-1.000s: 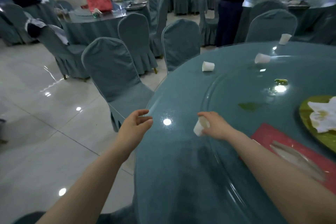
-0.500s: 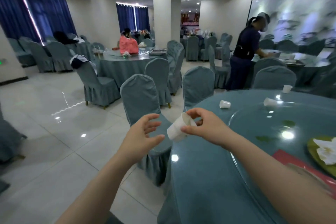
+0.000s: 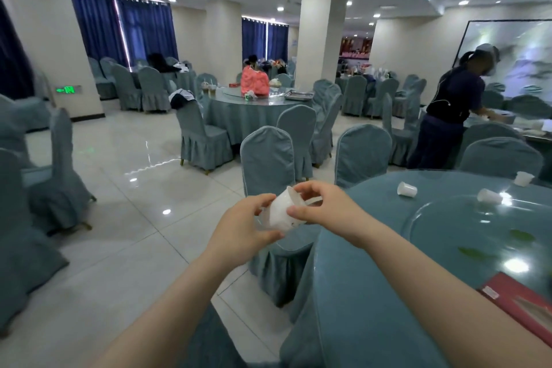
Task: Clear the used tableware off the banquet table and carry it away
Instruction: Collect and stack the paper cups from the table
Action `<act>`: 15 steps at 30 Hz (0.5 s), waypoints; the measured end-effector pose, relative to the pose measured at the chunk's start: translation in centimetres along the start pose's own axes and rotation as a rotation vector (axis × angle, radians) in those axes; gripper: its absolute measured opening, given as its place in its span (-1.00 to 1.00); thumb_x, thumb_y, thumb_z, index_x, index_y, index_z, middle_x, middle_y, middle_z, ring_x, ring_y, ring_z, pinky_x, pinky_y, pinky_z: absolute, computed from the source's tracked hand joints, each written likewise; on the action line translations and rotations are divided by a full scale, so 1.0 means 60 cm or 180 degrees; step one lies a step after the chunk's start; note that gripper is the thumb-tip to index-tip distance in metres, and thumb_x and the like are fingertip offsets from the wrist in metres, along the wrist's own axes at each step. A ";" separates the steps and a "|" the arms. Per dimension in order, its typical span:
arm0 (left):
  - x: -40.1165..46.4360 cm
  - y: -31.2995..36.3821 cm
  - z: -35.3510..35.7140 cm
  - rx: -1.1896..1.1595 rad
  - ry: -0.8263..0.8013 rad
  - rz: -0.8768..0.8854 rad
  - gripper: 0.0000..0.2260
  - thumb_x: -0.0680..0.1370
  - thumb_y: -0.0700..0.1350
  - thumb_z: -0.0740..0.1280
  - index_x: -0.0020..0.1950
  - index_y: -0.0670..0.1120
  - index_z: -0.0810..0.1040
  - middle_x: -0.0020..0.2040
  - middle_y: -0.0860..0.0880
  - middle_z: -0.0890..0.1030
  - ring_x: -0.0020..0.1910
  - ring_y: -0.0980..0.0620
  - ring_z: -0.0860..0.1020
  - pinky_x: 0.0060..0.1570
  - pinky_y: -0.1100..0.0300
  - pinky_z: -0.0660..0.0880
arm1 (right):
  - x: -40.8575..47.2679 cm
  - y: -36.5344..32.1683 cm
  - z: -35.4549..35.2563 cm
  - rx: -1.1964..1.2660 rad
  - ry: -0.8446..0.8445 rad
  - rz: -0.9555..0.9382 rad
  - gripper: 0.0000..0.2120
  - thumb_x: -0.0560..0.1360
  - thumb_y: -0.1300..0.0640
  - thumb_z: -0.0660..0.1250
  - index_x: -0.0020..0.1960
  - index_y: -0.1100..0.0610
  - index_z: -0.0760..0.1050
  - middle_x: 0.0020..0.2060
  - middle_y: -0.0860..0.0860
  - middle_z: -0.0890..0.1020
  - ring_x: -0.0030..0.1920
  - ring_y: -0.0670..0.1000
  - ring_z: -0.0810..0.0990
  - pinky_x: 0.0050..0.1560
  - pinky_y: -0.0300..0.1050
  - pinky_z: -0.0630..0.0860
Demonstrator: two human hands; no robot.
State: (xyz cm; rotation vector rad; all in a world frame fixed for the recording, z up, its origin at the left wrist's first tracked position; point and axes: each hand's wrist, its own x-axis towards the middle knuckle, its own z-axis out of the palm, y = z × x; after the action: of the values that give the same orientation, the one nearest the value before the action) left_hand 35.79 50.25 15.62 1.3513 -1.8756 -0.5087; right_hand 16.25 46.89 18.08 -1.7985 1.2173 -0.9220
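— Cup (image 3: pixel 282 212) first: white, thin plastic, tilted with its mouth up and to the right, held in the air off the table's near-left edge, over a covered chair (image 3: pixel 268 164).

— Who has it?

— Both hands; the left hand (image 3: pixel 242 227) curls round its lower side from the left, thumb under it; the right hand (image 3: pixel 321 209) pinches the rim, fingers over the top and thumb on the wall.

— One cup or a stack?

— Hard to tell — the blur hides it.

— And the table?

— Round banquet table (image 3: pixel 373 278) in teal cloth with a glass turntable (image 3: pixel 442 218); three more white cups on it: one on its side (image 3: pixel 406 189) near the far edge, another lying (image 3: pixel 489 197) at the turntable's rim, a third upright (image 3: pixel 524 178) farther right; a red tissue box (image 3: pixel 519 302) lies at the right edge.

— Beyond?

— A person in dark clothes (image 3: pixel 451 111) bends over the next table.
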 end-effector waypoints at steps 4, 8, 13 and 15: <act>-0.017 -0.034 -0.005 0.0046 0.0133 -0.0086 -0.52 0.33 0.01 0.53 0.23 0.17 0.54 0.04 0.23 0.60 -0.02 0.28 0.50 -0.09 0.40 0.37 | 0.013 0.017 0.033 0.0270 -0.0242 0.0012 -0.44 0.12 -0.22 0.51 0.08 -0.11 0.54 0.01 -0.10 0.61 -0.03 -0.08 0.65 -0.08 -0.19 0.61; -0.027 -0.080 -0.022 -0.0043 0.0167 -0.0326 -0.55 0.34 -0.02 0.53 0.20 0.15 0.55 -0.04 0.30 0.57 -0.05 0.35 0.49 -0.13 0.44 0.36 | 0.033 0.032 0.065 0.0469 -0.0383 0.0087 -0.68 0.33 -0.12 0.46 0.06 -0.14 0.53 0.03 -0.10 0.62 0.03 -0.07 0.63 0.02 -0.16 0.60; -0.016 -0.167 -0.054 -0.0323 0.0251 -0.0571 -0.59 0.35 -0.05 0.53 0.16 0.14 0.55 -0.02 0.28 0.58 -0.03 0.26 0.52 -0.09 0.34 0.42 | 0.069 0.051 0.107 0.0604 -0.0149 0.0401 -0.89 0.53 0.06 0.33 0.06 -0.03 0.54 0.02 -0.02 0.65 -0.04 -0.08 0.64 -0.01 -0.19 0.60; -0.008 -0.205 -0.064 -0.0462 0.0212 -0.0650 -0.60 0.34 -0.03 0.53 0.13 0.18 0.52 -0.02 0.29 0.57 -0.03 0.26 0.53 -0.12 0.35 0.41 | 0.080 0.061 0.131 0.0569 -0.0045 0.0519 -0.89 0.54 0.07 0.32 0.06 -0.02 0.54 0.03 -0.01 0.65 -0.01 -0.05 0.64 0.02 -0.16 0.60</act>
State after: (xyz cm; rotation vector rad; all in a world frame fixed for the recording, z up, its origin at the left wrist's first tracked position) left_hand 46.46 46.68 9.39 1.4513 -1.6236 -0.6811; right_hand 23.01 42.89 12.01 -1.5395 1.2132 -0.8933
